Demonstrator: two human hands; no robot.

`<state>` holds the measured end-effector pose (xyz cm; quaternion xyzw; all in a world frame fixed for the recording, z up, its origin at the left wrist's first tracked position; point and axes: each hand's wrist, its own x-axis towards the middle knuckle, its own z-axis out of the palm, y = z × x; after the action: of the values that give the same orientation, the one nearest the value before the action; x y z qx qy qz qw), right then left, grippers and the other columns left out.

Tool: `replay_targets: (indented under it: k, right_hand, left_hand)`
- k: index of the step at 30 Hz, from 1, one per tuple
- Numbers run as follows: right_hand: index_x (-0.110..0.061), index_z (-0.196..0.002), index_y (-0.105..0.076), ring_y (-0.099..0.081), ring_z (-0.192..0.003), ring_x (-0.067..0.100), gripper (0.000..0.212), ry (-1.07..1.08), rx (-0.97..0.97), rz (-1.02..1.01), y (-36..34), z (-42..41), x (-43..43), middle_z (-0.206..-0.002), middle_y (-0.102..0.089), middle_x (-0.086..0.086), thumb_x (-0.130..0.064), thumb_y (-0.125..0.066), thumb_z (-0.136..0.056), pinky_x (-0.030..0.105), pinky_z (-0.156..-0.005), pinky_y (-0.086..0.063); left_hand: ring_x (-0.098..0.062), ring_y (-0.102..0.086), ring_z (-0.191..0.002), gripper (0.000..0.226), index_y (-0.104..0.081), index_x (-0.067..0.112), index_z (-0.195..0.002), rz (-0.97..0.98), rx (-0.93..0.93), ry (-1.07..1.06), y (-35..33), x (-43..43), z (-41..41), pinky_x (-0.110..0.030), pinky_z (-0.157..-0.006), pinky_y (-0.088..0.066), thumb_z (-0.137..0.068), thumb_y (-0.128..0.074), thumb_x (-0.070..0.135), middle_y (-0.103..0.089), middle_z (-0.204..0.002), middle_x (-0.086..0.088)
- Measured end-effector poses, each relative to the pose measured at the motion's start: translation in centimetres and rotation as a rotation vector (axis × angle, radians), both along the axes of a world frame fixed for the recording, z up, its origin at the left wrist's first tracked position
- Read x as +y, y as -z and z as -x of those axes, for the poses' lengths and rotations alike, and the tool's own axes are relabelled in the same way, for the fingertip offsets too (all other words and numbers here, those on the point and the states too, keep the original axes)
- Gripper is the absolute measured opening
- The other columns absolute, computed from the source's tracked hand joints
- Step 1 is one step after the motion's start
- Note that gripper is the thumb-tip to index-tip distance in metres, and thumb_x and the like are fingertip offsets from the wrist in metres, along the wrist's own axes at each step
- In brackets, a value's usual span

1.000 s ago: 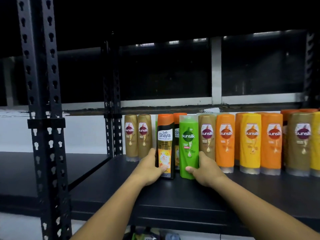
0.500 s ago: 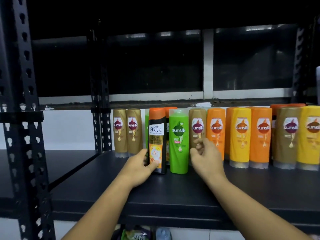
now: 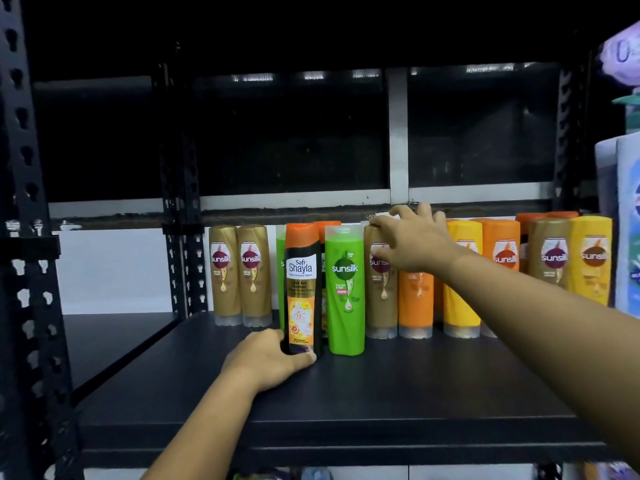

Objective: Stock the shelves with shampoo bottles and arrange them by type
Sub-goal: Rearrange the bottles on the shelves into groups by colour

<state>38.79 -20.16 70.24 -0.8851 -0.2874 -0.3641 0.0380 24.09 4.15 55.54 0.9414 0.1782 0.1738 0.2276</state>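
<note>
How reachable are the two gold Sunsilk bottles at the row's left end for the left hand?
Probably yes: bare shelf lies between the left hand and the two gold Sunsilk bottles, though it must first release the Safi Shayla bottle it grips.

This looks like a small shop or its stockroom. Black slotted-steel racking (image 3: 33,289) runs down the left of the frame, and its dark shelf board (image 3: 381,403) carries many branded shampoo bottles (image 3: 254,271), standing labels-forward in colour groups across the middle. More wrapped goods (image 3: 628,220) crowd the right edge.
</note>
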Motion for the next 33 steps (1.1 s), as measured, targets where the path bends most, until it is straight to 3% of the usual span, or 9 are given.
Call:
replay_targets:
  k: [5, 9, 13, 17, 21, 26, 29, 33]
  right_hand:
    - [-0.035, -0.136, -0.042, -0.04, -0.126, 0.033, 0.057, -0.061, -0.016, -0.052, 0.3, 0.8, 0.3, -0.133, -0.058, 0.005, -0.058, -0.063, -0.088, 0.049, -0.1, -0.037]
    - [-0.03, -0.129, -0.047, -0.051, -0.108, 0.027, 0.056, -0.27, 0.178, -0.276, 1.0, 1.5, 0.0, -0.118, -0.057, 0.007, -0.041, -0.078, -0.083, 0.038, -0.087, -0.048]
    - [-0.029, -0.13, -0.052, -0.058, -0.094, 0.024, 0.056, -0.346, 0.333, -0.414, 0.8, 2.3, -0.8, -0.119, -0.048, 0.007, -0.031, -0.082, -0.083, 0.027, -0.075, -0.049]
    - [-0.03, -0.127, -0.057, -0.063, -0.096, 0.022, 0.051, -0.379, 0.418, -0.475, 0.4, 3.0, -1.7, -0.12, -0.057, 0.006, -0.03, -0.082, -0.082, 0.027, -0.073, -0.055]
    - [-0.03, -0.131, -0.056, -0.064, -0.096, 0.02, 0.051, -0.437, 0.542, -0.584, 0.4, 4.8, -2.2, -0.118, -0.058, 0.002, -0.03, -0.08, -0.086, 0.037, -0.082, -0.061]
    - [-0.033, -0.146, -0.04, -0.065, -0.105, 0.018, 0.07, -0.459, 0.565, -0.684, 3.0, 5.9, -2.6, -0.119, -0.061, -0.006, -0.042, -0.076, -0.087, 0.038, -0.092, -0.055]
    - [-0.024, -0.134, -0.045, -0.064, -0.107, 0.015, 0.054, -0.462, 0.668, -0.672, 6.0, 6.3, -3.0, -0.114, -0.065, -0.009, -0.035, -0.075, -0.09, 0.032, -0.09, -0.05]
    - [-0.025, -0.129, -0.046, -0.058, -0.116, 0.015, 0.055, -0.367, 0.861, -0.561, 10.5, 6.6, -3.4, -0.123, -0.063, -0.008, -0.028, -0.08, -0.086, 0.037, -0.104, -0.047]
  left_hand:
    - [-0.015, -0.065, -0.105, 0.084, -0.071, 0.042, -0.108, -0.084, 0.067, -0.084, 0.4, 0.2, -0.7, -0.037, -0.092, -0.055, -0.052, -0.044, 0.099, -0.07, -0.109, 0.015]
    - [-0.021, -0.064, -0.109, 0.093, -0.07, 0.039, -0.111, -0.128, 0.107, -0.117, 0.5, 0.1, -1.0, -0.04, -0.093, -0.053, -0.051, -0.039, 0.102, -0.07, -0.111, 0.01]
    - [-0.019, -0.065, -0.105, 0.09, -0.071, 0.038, -0.107, -0.127, 0.11, -0.119, 0.4, 0.0, -0.8, -0.038, -0.091, -0.054, -0.051, -0.04, 0.101, -0.07, -0.108, 0.011]
    - [-0.018, -0.064, -0.105, 0.089, -0.072, 0.036, -0.107, -0.139, 0.104, -0.123, 0.4, -0.1, -0.6, -0.037, -0.09, -0.054, -0.053, -0.042, 0.1, -0.069, -0.108, 0.011]
    - [-0.016, -0.065, -0.101, 0.086, -0.072, 0.036, -0.106, -0.135, 0.109, -0.115, 0.2, -0.2, -0.5, -0.036, -0.088, -0.054, -0.055, -0.042, 0.099, -0.07, -0.106, 0.011]
    - [-0.016, -0.065, -0.099, 0.085, -0.072, 0.033, -0.102, -0.14, 0.119, -0.119, 0.1, -0.4, -0.4, -0.035, -0.084, -0.053, -0.056, -0.042, 0.098, -0.069, -0.102, 0.011]
    - [-0.013, -0.064, -0.094, 0.08, -0.072, 0.034, -0.1, -0.129, 0.108, -0.115, -0.1, -0.7, -0.2, -0.034, -0.081, -0.054, -0.058, -0.044, 0.097, -0.068, -0.099, 0.013]
    - [-0.012, -0.064, -0.095, 0.078, -0.071, 0.037, -0.105, -0.155, 0.079, -0.125, -0.2, -1.1, 0.2, -0.033, -0.079, -0.054, -0.059, -0.045, 0.095, -0.068, -0.102, 0.015]
